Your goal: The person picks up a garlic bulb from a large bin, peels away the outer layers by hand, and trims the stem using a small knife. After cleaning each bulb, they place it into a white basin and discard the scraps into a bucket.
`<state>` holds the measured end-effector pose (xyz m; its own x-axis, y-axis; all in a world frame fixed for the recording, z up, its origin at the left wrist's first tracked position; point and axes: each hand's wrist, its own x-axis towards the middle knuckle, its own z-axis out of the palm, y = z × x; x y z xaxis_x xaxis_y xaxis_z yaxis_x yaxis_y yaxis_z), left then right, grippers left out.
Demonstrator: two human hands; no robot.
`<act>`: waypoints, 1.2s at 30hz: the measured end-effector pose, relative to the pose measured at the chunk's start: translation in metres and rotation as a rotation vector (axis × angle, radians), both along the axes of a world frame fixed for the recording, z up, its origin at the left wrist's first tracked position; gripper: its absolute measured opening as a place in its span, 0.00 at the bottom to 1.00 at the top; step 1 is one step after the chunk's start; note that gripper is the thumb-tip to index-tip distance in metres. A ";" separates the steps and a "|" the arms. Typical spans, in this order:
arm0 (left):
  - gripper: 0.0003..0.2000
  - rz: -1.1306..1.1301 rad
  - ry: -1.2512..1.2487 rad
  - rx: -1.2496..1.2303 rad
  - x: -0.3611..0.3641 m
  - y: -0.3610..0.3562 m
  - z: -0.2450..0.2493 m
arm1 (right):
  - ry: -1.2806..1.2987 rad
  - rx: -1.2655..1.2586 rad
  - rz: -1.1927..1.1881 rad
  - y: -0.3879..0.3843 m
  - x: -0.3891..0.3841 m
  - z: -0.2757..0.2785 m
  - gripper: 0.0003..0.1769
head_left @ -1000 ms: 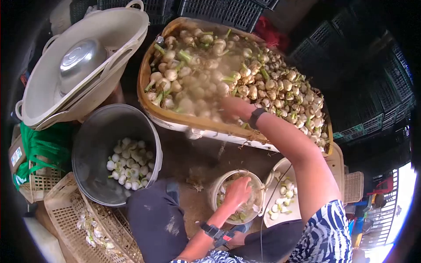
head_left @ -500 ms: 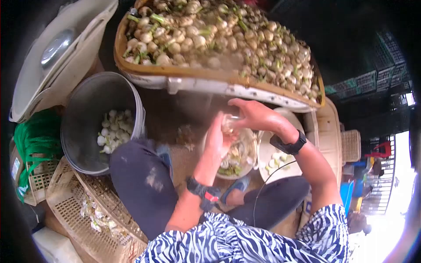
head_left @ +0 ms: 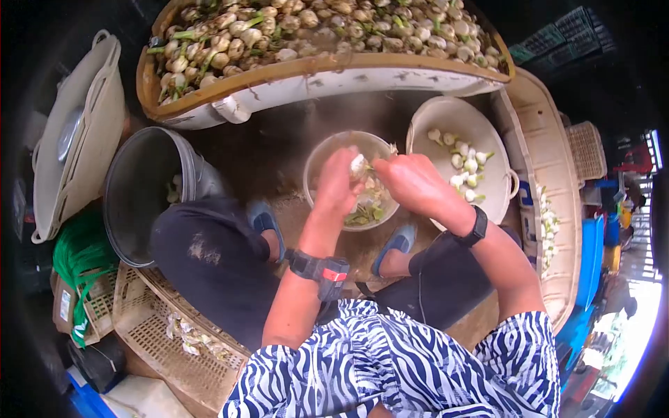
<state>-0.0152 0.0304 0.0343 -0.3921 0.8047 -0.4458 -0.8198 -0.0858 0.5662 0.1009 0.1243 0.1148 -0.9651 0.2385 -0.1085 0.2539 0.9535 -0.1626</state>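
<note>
My left hand holds a white bulb between its fingers, above a round bowl with peelings and green leaves in it. Just to the right, my right hand is closed at the bulb's stem side; what it pinches is too small to name. To the right of the hands, a large pale basin holds several peeled white bulbs with green stems. Beyond the hands lies a long tub heaped with unpeeled, soil-stained bulbs.
A grey bucket with a few bulbs stands left of my knee. Further left are stacked pale tubs and green strings. A perforated crate with scraps sits lower left. A long pale container stands at right.
The view has shifted, showing more of the right basin and less of the bulbs in the bucket. My right hand has gone from spread fingers to a closed grip beside the bulb.
</note>
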 end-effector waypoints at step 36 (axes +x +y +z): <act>0.12 -0.308 0.544 -0.168 0.022 -0.027 0.012 | 0.580 -0.791 -0.346 0.009 0.040 -0.055 0.05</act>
